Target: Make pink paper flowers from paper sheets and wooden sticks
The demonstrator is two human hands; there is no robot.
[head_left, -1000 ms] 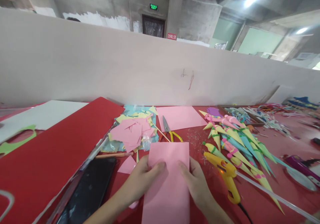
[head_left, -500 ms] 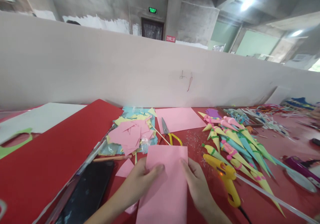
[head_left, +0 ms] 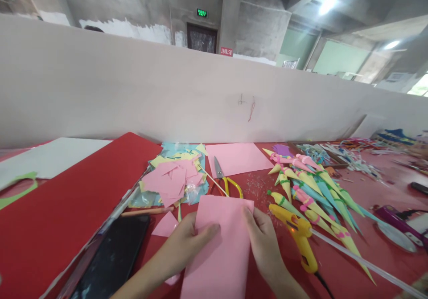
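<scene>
Between my hands is a pink paper sheet (head_left: 222,250), held by its two long sides near the top. My left hand (head_left: 192,239) grips the left edge, thumb lying on the front face and fingers hidden behind. At the upper right corner, my right hand (head_left: 262,236) pinches the sheet with its thumb in front. Just beyond the sheet's top edge lie scissors (head_left: 225,181) with yellow handles, partly crossed by a thin pale stick. To the right of my right hand rests a yellow hot glue gun (head_left: 297,234) with a long clear glue stick in its back.
Pink paper scraps (head_left: 169,181) are heaped left of the scissors. A black phone (head_left: 112,254) and a large red sheet (head_left: 76,205) lie at left. Several paper cones (head_left: 310,192) are piled at right, near a purple device (head_left: 399,223). A white partition (head_left: 150,94) stands behind.
The top of the pink sheet has tilted slightly, its right corner lower than before. My right hand has shifted a little up along the edge. The whole view has drifted slightly.
</scene>
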